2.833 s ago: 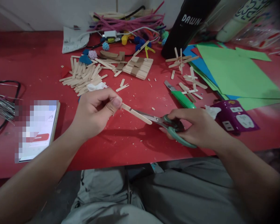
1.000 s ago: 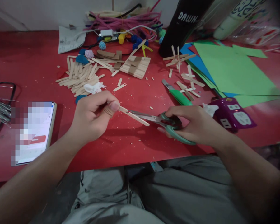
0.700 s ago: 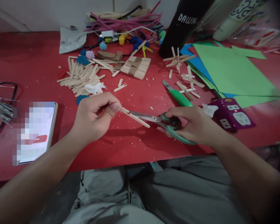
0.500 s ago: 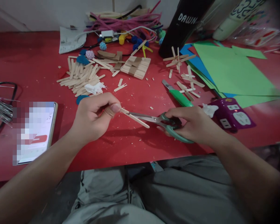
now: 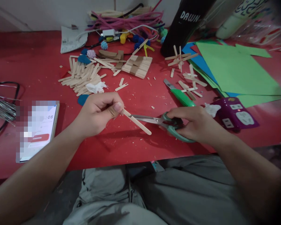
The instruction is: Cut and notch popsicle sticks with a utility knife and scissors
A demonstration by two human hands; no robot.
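Note:
Between thumb and fingers, my left hand [image 5: 103, 111] pinches one end of a wooden craft stick [image 5: 140, 125], which slants down to the right. My right hand [image 5: 192, 123] grips green-handled scissors [image 5: 155, 120] by their loops. The tips of the scissor blades meet the stick near the pinched end; the blades look nearly closed. Beyond my right hand lies a green utility knife [image 5: 181, 97]. A loose pile of craft sticks [image 5: 84, 75] is past my left hand, beside a bundled stack of sticks [image 5: 138, 66].
A phone [image 5: 41, 131] lies at left. Green paper sheets [image 5: 239, 68], a purple power socket block [image 5: 235, 114] and a black bottle [image 5: 180, 31] stand or lie at right. Joined sticks [image 5: 180, 58] are near the bottle. Pink pipe cleaners [image 5: 128, 22] are at the back. Wood scraps dot the red table [image 5: 103, 156].
The stick's free end has dipped slightly and its flat face shows more. Both hands keep their grips, and the scissor blades stay at the stick. The whole view has shifted slightly.

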